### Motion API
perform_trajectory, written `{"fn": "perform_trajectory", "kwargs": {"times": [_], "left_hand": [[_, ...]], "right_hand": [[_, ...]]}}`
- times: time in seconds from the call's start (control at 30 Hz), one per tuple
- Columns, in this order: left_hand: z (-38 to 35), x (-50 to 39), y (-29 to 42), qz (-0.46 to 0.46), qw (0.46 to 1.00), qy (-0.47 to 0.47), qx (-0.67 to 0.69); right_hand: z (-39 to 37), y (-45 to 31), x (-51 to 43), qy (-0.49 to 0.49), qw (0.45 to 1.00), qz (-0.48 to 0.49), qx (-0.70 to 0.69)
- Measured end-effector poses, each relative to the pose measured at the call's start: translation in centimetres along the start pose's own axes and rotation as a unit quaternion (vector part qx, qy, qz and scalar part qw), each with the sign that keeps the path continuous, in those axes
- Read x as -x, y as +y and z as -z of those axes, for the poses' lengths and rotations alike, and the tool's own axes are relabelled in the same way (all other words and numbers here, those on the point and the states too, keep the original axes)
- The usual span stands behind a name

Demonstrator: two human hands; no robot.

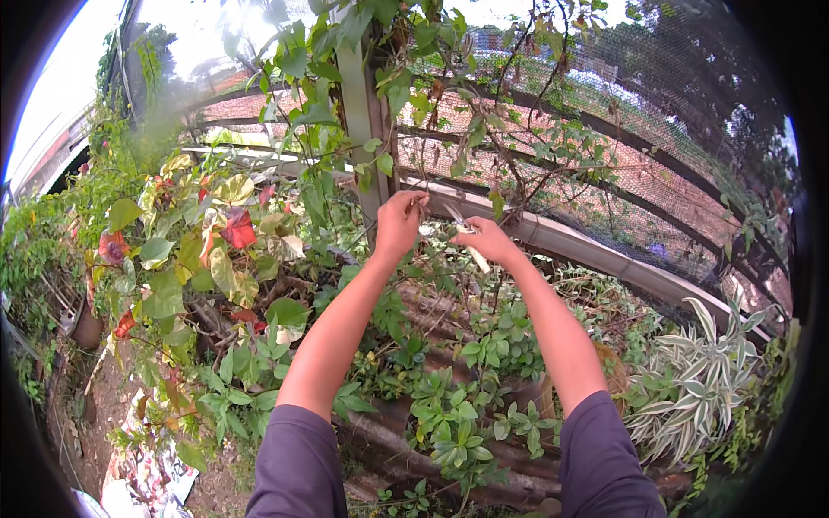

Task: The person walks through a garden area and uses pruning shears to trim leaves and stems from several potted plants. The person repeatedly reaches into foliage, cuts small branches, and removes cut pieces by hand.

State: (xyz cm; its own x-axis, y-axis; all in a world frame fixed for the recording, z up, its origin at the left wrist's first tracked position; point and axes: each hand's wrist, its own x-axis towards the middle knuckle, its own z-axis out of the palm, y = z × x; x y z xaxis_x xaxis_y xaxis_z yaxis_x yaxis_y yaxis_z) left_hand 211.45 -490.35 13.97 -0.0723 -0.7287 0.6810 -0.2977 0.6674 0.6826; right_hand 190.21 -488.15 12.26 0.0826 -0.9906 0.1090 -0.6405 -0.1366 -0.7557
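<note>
My left hand (399, 220) is raised in front of the fence rail and pinches a thin brown dried stem (424, 200) between thumb and fingers. My right hand (490, 242) grips a small pair of pruning shears (480, 260) with pale handles. The shears' metal blades point up and left, towards my left hand but apart from it. Whether the blades are parted is too small to tell. Climbing vine (318, 120) with green leaves hangs over the post above my left hand. Bare and withered vine stems (511, 175) cling to the mesh above my right hand.
A pale upright post (360, 116) and a long rail (576, 243) carry dark netting (647, 162). Variegated shrubs with red leaves (239, 230) crowd the left. Low green plants (456, 421) grow below my arms, a striped-leaf plant (696, 382) at right. Litter (152, 476) lies lower left.
</note>
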Motion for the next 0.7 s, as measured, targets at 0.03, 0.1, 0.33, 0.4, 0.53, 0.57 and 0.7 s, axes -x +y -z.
{"fn": "perform_trajectory", "kwargs": {"times": [0.03,0.1,0.33,0.4,0.53,0.57,0.7], "left_hand": [[0.7,-0.5,0.1,0.069,0.997,0.006,0.040],[1.9,-1.5,0.5,0.095,0.986,0.001,0.137],[5.0,0.3,5.7,0.145,0.931,0.036,0.332],[5.9,1.5,6.6,0.144,0.927,0.031,0.345],[7.4,3.9,9.5,0.150,0.925,0.016,0.349],[7.6,4.1,9.9,0.145,0.930,0.013,0.338],[8.4,5.1,11.0,0.129,0.931,0.038,0.339]], "right_hand": [[-0.3,-1.6,1.3,0.050,0.990,0.043,0.124],[-0.6,-4.0,2.9,0.024,0.983,-0.024,0.182],[-0.6,-6.9,6.7,0.075,0.987,-0.059,0.128],[-0.4,-8.0,7.9,0.089,0.988,-0.049,0.120],[-0.4,-8.5,10.0,0.133,0.981,0.059,0.125],[-0.1,-8.7,10.4,0.119,0.984,0.056,0.119],[0.9,-10.8,13.1,0.084,0.993,0.058,0.057]]}}
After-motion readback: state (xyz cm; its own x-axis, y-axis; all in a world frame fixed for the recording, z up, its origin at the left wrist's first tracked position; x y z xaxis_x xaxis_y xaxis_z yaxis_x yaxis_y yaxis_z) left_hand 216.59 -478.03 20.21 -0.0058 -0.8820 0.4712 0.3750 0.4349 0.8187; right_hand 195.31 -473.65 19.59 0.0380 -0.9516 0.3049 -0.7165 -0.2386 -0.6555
